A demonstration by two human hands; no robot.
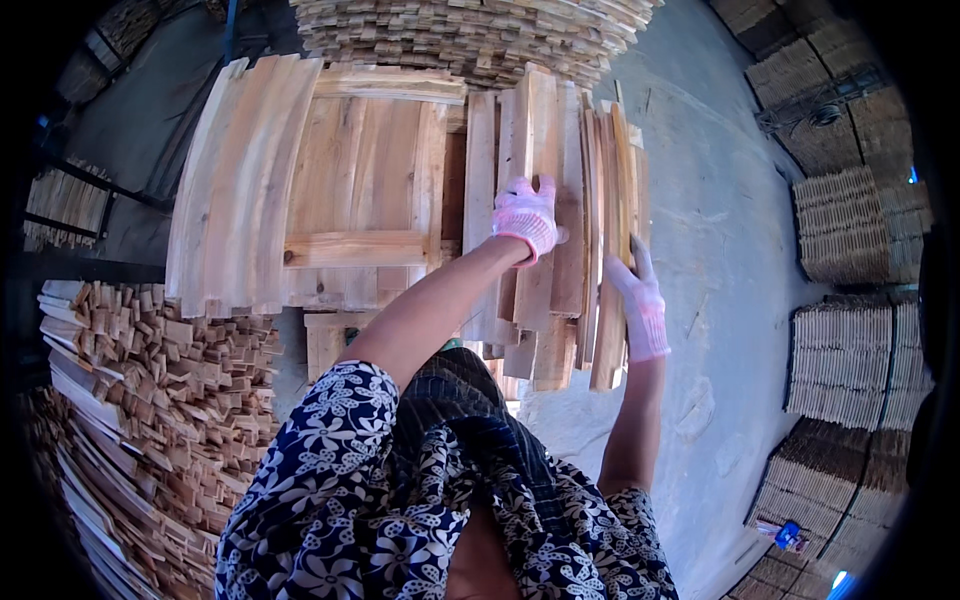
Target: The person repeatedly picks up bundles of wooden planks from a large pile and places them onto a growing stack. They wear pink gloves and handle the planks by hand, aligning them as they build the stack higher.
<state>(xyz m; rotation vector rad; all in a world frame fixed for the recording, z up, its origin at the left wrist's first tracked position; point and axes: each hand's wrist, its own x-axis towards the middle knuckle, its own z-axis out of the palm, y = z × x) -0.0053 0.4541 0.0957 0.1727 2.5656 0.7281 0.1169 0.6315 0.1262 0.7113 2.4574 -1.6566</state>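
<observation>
Both my hands wear white knitted gloves with a pink tint. My left hand [525, 214] lies over a long narrow wooden board [541, 110], its fingers bent around the board and its thumb out on the right side. Other loose boards [481, 150] lie beside and under it, their near ends uneven. My right hand [637, 298] is against the outer side of several boards standing on edge [607, 330] at the right of this pile. Its fingers are stretched out and the thumb is apart, touching the boards.
To the left lies a stack of flat boards [240, 180] beside wider panels [370, 170] with a crosspiece [355, 249]. A tall wood stack [480, 40] stands beyond. Piled short pieces [190, 370] are at lower left. Strapped bundles [842, 360] line the right, across the grey floor [710, 250].
</observation>
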